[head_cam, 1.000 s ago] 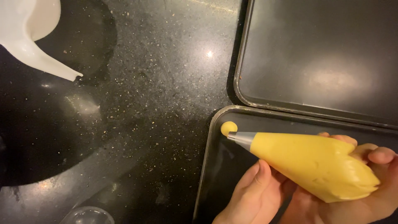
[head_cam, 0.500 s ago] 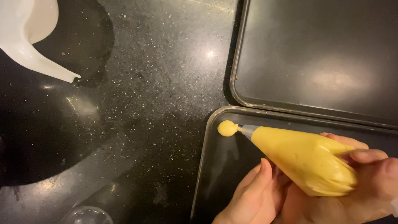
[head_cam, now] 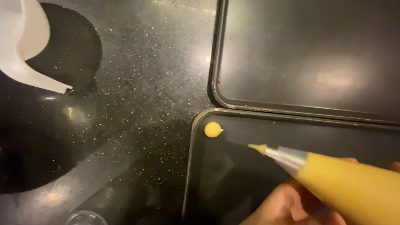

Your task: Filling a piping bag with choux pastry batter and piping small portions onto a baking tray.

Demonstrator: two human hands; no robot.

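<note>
**Piping bag held over the near baking tray, one dot deposited**

At the lower right of the frame, the left hand [head_cam: 277, 206] supports the piping bag [head_cam: 354, 189] from below, fingers curled up against the bag's underside. The right hand [head_cam: 393, 166] shows only as a sliver at the right edge, behind the bag's wide end; it appears to clasp the bag, but the fingers are mostly out of view and their closure cannot be told.

The bag is filled with yellow batter and points toward the upper left. Its metal nozzle [head_cam: 285, 155] carries a small bead of batter at the tip and hangs apart from the tray surface.

The near baking tray [head_cam: 188, 175] occupies the lower right. One round yellow batter dot [head_cam: 212, 129] sits in its upper left corner, close to the rim, with a short tail pointing toward the nozzle.

A second, bare baking tray [head_cam: 216, 62] lies at the upper right, its rim just beside the near tray. The speckled black countertop [head_cam: 141, 83] fills the left. A white plastic vessel [head_cam: 25, 50] stands at the upper left; a clear glass rim [head_cam: 85, 217] shows at the bottom edge.

Risks, as judged:
- Continued pressure on the bag could drop the bead between positions, leaving a stray blob.
- Uneven squeezing would yield dots of unequal size.
- Dots set too near the rim could spread against it.
</note>
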